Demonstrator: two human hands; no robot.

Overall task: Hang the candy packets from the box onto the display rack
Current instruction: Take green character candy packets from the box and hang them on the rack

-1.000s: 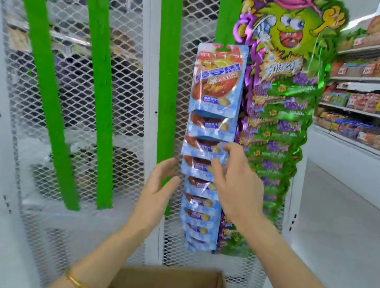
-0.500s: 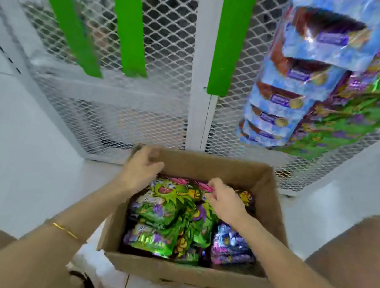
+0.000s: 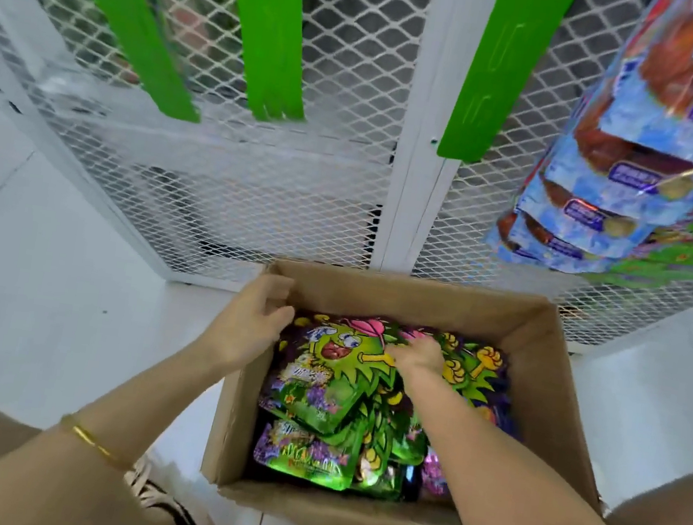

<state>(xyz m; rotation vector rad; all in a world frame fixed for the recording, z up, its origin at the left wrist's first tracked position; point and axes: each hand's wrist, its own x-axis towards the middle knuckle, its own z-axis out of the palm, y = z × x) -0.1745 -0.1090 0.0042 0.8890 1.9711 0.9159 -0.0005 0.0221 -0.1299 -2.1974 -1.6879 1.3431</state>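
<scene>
Both hands down in the box, picking the next packet

The person crouches over the box (image 3: 412,291) on the floor at 6 o'clock, full of green candy packets (image 3: 308,457). The hands are apart: the left hand (image 3: 256,321) sits curled at the box's 10 o'clock corner, beside the top packet (image 3: 335,363), while the right hand (image 3: 420,355) curls down onto the packet headers toward 12 o'clock. I cannot tell whether either hand actually grips anything. To do this well, I'd pinch just 1 packet by its header, keep the hang hole free, and lift straight up so its neighbours stay put. The display rack (image 3: 326,170) stands behind, with hung packets (image 3: 604,187) at 2 o'clock.
</scene>
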